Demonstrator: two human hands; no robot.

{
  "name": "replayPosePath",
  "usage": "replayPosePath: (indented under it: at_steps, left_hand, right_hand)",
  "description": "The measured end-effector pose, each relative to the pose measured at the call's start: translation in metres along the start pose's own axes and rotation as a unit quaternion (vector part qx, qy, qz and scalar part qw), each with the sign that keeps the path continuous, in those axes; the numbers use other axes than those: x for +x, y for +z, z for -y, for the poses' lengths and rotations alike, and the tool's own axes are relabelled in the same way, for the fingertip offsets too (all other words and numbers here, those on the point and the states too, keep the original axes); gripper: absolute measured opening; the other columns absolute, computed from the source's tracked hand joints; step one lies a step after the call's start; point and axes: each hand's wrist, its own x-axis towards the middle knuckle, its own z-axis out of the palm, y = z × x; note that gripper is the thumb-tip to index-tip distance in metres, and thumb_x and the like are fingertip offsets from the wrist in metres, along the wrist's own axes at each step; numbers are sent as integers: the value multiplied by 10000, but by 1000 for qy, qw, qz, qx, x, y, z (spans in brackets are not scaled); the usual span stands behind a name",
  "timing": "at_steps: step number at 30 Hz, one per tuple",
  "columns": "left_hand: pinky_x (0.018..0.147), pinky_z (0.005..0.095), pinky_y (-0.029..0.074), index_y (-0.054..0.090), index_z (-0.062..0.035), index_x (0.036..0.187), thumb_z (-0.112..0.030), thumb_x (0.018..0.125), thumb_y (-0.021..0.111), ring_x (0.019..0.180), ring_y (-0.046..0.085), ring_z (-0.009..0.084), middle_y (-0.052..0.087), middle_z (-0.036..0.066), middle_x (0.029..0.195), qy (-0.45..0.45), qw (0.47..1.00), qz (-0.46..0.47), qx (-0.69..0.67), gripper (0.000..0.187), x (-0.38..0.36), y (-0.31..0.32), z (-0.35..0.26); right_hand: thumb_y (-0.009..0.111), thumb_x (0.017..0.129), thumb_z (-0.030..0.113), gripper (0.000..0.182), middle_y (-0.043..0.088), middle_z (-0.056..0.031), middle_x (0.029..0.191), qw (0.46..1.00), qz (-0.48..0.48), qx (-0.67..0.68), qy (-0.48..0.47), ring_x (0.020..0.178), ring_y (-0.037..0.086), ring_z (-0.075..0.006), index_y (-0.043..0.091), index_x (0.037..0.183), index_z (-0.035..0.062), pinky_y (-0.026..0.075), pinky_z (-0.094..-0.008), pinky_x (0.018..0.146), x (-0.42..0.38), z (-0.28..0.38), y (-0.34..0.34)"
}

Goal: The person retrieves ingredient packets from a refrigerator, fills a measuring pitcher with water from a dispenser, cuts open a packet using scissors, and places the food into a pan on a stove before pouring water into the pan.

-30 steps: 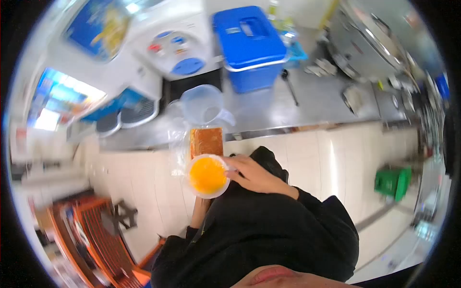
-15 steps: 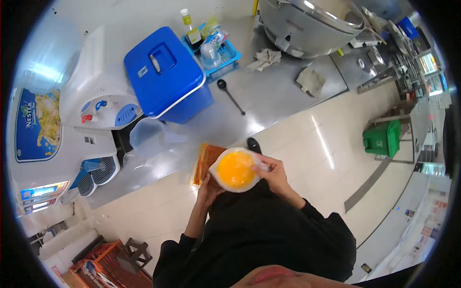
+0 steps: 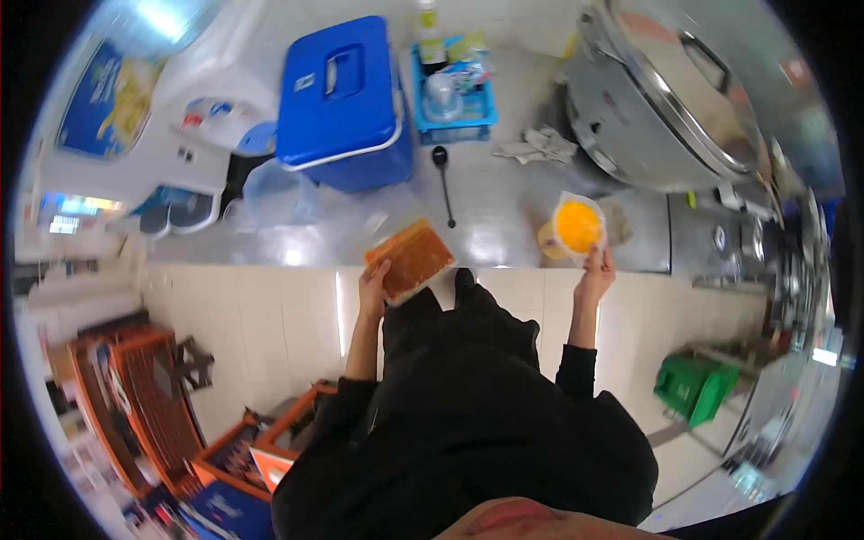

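Note:
My left hand (image 3: 372, 288) is closed round one end of a rectangular brown block in clear wrapping (image 3: 419, 261), possibly a loaf, tilted over the counter's front edge. Out to the right, my right hand (image 3: 595, 274) grips the handle side of a translucent plastic jug (image 3: 547, 241) with bright orange-yellow contents. The jug leans over the metal counter (image 3: 504, 207), overlapping a folded beige cloth (image 3: 617, 219) in this view. A black long-handled spoon (image 3: 445, 184) lies on the counter between my hands.
A blue cooler box (image 3: 346, 108), an empty-looking clear jug (image 3: 274, 193) and a blue basket (image 3: 481, 112) of bottles and packets stand along the back. At right is a large steel cooker (image 3: 621, 117), with a crumpled cloth (image 3: 544, 144) beside it. A green bin (image 3: 697, 387) is on the floor.
My hands have moved apart. The jug has gone right to the counter near the cloth, while the brown block stays in my left hand, now turned. The view has swung round.

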Motion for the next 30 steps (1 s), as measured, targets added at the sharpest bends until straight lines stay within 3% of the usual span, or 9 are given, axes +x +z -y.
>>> replayPosePath:
  at_steps: [4,7,10,11,13,16,22,25,30]
  left_hand:
    - [914,333,435,508,5,1234,-250,851,676,1081,552,222,572,117,1139,94,983,-131,89,490,57,-26,31]
    - [928,334,413,494,8,1231,-274,836,693,1074,531,236,500,147,1190,186,912,-346,117,525,50,-1,-17]
    - [953,345,384,533,9,1168,-412,850,647,1073,511,239,444,184,1270,250,895,-367,25,540,76,-8,-66]
    - [949,340,379,555,-1,1139,-470,850,626,1073,501,235,477,180,1243,259,886,-382,36,556,89,-12,-78]
    - [861,313,401,579,-18,1087,-527,843,602,963,526,207,555,145,1098,211,930,-296,-48,565,106,-18,-107]
    - [717,277,395,600,-45,960,-565,827,599,765,510,156,575,59,838,163,939,-237,-188,537,99,-18,-139]
    - [572,259,330,474,-121,610,-454,848,638,584,407,93,429,-24,606,172,914,-245,-273,441,75,-112,-108]
    - [526,255,309,431,-146,565,-422,868,630,542,406,91,425,-24,564,151,932,-219,-247,455,-10,-160,-129]
    - [515,242,293,462,-122,639,-424,908,580,536,393,84,419,-28,578,86,986,-136,-52,421,-92,-249,-180]
  right_hand:
    - [695,848,125,454,635,-10,863,1000,-5,20,5,660,489,-25,527,1234,-43,351,-186,555,28,-11,5]
    - [652,889,176,403,630,-87,1103,997,80,13,-6,903,615,-122,533,1219,-24,467,-240,745,34,-2,12]
    - [580,932,288,422,599,-127,1185,992,106,-66,-25,1057,591,-224,533,1209,-27,456,-334,877,36,3,15]
    - [553,938,314,427,600,-132,1166,977,69,-168,-109,1061,582,-244,538,1207,-18,445,-358,882,32,4,18]
    - [498,952,367,447,603,-144,1129,892,-16,-355,-280,1068,563,-286,548,1204,2,421,-405,891,20,10,25]
    - [448,948,387,441,592,-151,1040,722,-177,-556,-373,1034,532,-323,579,1177,33,387,-443,881,-40,55,65]
    - [517,867,157,239,567,-111,911,758,126,-373,-519,847,522,-280,637,1035,36,403,-397,782,-125,50,149]
    - [510,829,77,208,550,-110,869,788,290,-340,-423,841,527,-289,646,982,41,418,-393,776,-213,40,218]
    - [594,766,19,251,548,-117,888,725,349,-240,-543,869,521,-305,649,1009,47,415,-387,804,-310,33,388]
